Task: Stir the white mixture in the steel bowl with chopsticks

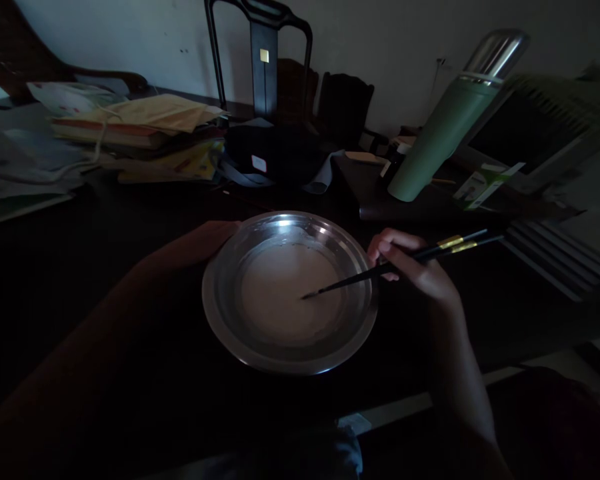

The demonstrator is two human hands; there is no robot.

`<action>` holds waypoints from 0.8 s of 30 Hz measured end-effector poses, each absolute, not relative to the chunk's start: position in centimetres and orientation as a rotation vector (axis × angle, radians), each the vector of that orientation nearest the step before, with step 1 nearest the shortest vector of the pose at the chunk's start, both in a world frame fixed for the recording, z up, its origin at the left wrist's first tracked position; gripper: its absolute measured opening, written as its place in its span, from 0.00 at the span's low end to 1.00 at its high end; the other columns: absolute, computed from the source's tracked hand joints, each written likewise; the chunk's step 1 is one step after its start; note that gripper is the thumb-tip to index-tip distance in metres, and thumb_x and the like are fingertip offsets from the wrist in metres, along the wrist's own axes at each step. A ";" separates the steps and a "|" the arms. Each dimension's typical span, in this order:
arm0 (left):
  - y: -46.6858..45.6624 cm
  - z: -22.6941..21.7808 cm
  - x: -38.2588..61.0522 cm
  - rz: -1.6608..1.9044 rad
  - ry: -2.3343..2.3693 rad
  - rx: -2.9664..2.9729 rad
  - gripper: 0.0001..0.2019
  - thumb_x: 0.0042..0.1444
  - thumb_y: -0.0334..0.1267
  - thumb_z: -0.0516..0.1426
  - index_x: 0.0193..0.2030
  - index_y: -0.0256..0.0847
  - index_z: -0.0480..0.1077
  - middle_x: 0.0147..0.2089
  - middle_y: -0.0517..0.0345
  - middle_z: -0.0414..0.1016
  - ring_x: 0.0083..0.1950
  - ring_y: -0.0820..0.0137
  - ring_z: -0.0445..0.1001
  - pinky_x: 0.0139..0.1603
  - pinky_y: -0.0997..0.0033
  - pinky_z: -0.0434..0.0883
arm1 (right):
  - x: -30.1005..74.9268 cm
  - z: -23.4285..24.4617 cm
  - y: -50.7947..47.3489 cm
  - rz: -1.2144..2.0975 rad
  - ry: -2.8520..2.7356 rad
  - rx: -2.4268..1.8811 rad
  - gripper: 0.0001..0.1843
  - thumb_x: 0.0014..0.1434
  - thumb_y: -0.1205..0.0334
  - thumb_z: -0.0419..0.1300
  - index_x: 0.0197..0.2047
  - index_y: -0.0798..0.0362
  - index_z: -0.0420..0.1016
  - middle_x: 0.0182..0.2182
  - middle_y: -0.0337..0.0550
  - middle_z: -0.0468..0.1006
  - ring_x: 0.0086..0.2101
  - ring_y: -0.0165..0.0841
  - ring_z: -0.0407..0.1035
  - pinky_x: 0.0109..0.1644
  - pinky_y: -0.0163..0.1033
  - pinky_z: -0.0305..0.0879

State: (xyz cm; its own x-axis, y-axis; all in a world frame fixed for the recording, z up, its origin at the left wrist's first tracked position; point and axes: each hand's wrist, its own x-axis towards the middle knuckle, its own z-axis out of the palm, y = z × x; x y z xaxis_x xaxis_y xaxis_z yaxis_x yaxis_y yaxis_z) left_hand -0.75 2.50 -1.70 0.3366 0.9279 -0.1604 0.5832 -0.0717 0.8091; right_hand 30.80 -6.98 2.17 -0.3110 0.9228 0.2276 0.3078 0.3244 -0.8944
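Note:
A shiny metal bowl stands on the dark table, with a pale, smooth batter-like mixture inside. My left hand steadies the bowl at its far left side; its fingertips are hidden behind the rim. In my right hand, closed around them, is a pair of black chopsticks with gold bands and silvery ends. Their tips dip into the mixture right of its middle, while the shafts cross over the bowl's right rim.
Beyond the bowl lies a dark bag; books and papers are piled at the left. A green thermos stands at the back right near a small box. A black chair is behind the table.

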 end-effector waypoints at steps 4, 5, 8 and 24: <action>2.5 -1.5 -0.6 0.509 1.358 1.805 0.23 0.49 0.55 0.44 0.30 0.37 0.69 0.36 0.60 0.73 0.35 0.76 0.66 0.39 0.78 0.65 | 30.4 1.9 -6.4 0.806 -1.699 -1.219 0.14 0.62 0.56 0.52 0.27 0.53 0.66 0.23 0.35 0.65 0.21 0.22 0.59 0.21 0.28 0.56; 2.5 -1.5 -0.6 0.511 1.357 1.791 0.23 0.49 0.55 0.44 0.31 0.37 0.69 0.36 0.59 0.74 0.36 0.75 0.67 0.38 0.78 0.65 | 30.0 1.7 -6.4 0.802 -1.732 -1.222 0.13 0.62 0.57 0.52 0.28 0.53 0.66 0.23 0.35 0.65 0.21 0.22 0.60 0.22 0.28 0.58; 2.4 -1.5 -0.7 0.524 1.353 1.726 0.23 0.49 0.55 0.45 0.34 0.38 0.70 0.38 0.60 0.74 0.37 0.74 0.67 0.36 0.79 0.65 | 28.9 1.3 -6.7 0.883 -1.929 -1.110 0.11 0.61 0.59 0.52 0.29 0.53 0.67 0.28 0.37 0.67 0.23 0.22 0.63 0.26 0.30 0.62; 1.9 -1.2 -0.3 0.535 1.403 1.681 0.21 0.50 0.52 0.46 0.36 0.39 0.71 0.37 0.62 0.75 0.39 0.74 0.69 0.36 0.81 0.65 | 28.3 1.0 -6.8 0.818 -1.978 -1.113 0.10 0.60 0.60 0.53 0.29 0.54 0.68 0.29 0.38 0.69 0.24 0.23 0.64 0.27 0.31 0.63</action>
